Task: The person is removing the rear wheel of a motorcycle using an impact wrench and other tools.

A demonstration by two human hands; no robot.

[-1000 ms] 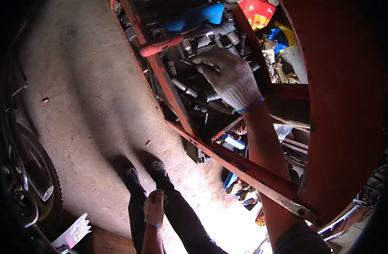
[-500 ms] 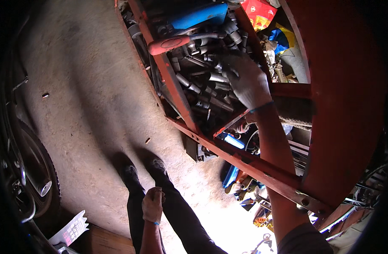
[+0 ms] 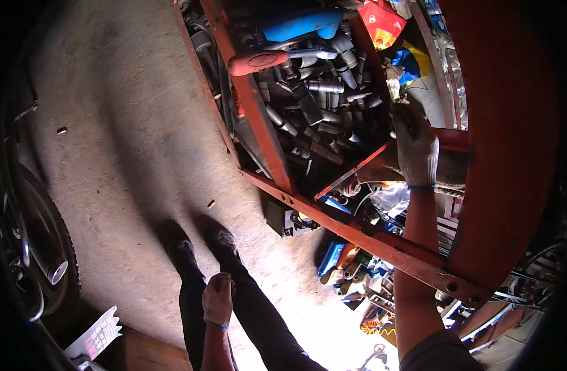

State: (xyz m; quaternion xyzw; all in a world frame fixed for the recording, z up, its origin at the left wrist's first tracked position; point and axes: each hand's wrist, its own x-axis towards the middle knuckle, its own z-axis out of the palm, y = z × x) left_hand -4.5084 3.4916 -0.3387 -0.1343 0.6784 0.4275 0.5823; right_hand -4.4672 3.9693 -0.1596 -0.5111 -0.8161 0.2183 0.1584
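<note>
My right hand (image 3: 414, 143), in a pale work glove with dark fingers, is over the divider between two compartments of a red metal rack. Its fingers are curled, and whatever they may hold is hidden. To its left lies a heap of dark metal sockets (image 3: 325, 86). A ratchet handle with a red grip (image 3: 259, 62) rests across the rack's bar above them. Low in front of my legs, my left hand (image 3: 218, 299), also gloved, is closed in a fist. I cannot make out what, if anything, it holds.
A blue plastic piece (image 3: 302, 26) lies behind the sockets. The right compartment holds a red packet (image 3: 382, 25) and small parts. Below the rack's red front bar (image 3: 370, 235) stand a black box (image 3: 283, 219) and several bottles. A wheel (image 3: 45, 241) is at left, a cardboard box (image 3: 150, 349) at lower left.
My right hand has moved right and toward me, from above the sockets to the compartment divider. The sockets it covered now show. My left hand stays closed and low; the view has shifted slightly.
</note>
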